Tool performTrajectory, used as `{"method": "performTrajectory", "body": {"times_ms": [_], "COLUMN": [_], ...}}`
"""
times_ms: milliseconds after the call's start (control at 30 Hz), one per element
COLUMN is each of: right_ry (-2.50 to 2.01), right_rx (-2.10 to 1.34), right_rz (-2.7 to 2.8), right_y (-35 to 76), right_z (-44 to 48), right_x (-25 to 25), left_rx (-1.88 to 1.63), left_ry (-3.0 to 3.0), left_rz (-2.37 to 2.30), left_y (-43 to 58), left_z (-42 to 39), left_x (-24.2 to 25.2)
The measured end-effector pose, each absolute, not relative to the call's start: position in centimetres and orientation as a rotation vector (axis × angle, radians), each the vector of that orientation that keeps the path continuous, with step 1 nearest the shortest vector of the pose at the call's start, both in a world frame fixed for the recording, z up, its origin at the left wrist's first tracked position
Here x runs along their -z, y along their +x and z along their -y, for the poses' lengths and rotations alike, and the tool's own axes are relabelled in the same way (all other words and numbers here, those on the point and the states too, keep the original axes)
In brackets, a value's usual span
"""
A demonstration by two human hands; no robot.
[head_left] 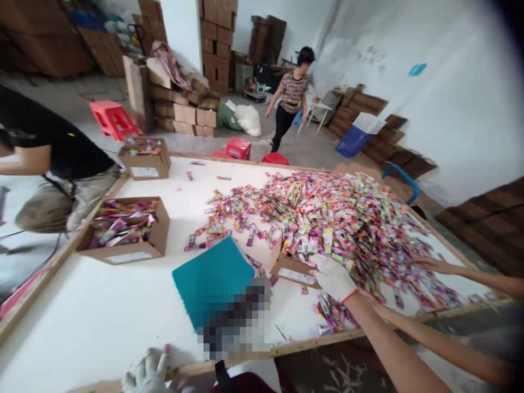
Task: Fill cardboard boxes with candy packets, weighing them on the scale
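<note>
My right hand (333,277), in a white glove with a red cuff, grips the near right corner of a small cardboard box (295,273). A white label is on the box's near side, and its open top meets a large heap of small pink, purple and green packets (327,218). My left hand (148,372), also gloved, is at the table's near edge with its fingers spread and nothing in them. A teal mat (213,278) lies between my hands, partly covered by a blurred-out dark patch. Loose packets (331,314) lie just below my right hand.
Two cardboard boxes of packets (123,226) (144,158) stand on the left of the white table (102,311), which has a wooden rim. A co-worker's bare arms (462,270) reach in from the right. One person bends at left; another walks behind red stools (238,148).
</note>
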State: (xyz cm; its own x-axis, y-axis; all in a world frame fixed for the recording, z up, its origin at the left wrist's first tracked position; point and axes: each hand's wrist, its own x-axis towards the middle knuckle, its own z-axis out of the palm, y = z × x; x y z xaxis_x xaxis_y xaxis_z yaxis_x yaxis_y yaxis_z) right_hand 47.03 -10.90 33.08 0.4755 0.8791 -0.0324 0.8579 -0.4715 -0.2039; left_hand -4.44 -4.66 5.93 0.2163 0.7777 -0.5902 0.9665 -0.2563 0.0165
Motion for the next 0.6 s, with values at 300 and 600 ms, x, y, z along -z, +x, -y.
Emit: {"method": "performTrajectory", "body": {"times_ms": [300, 600], "right_ry": [-2.079, -1.787], "right_rx": [-0.503, -0.606], "right_rz": [2.395, 1.879], "right_y": [31.4, 34.4], "right_z": [-0.4, 2.6], "right_x": [-31.9, -34.9], "left_rx": [0.740, 0.089], "left_ry": [1.992, 1.687], "left_rz": [-1.601, -1.880], "left_y": [-4.9, -7.6], "left_z": [4.7, 5.7], "left_x": [-5.5, -7.1]}}
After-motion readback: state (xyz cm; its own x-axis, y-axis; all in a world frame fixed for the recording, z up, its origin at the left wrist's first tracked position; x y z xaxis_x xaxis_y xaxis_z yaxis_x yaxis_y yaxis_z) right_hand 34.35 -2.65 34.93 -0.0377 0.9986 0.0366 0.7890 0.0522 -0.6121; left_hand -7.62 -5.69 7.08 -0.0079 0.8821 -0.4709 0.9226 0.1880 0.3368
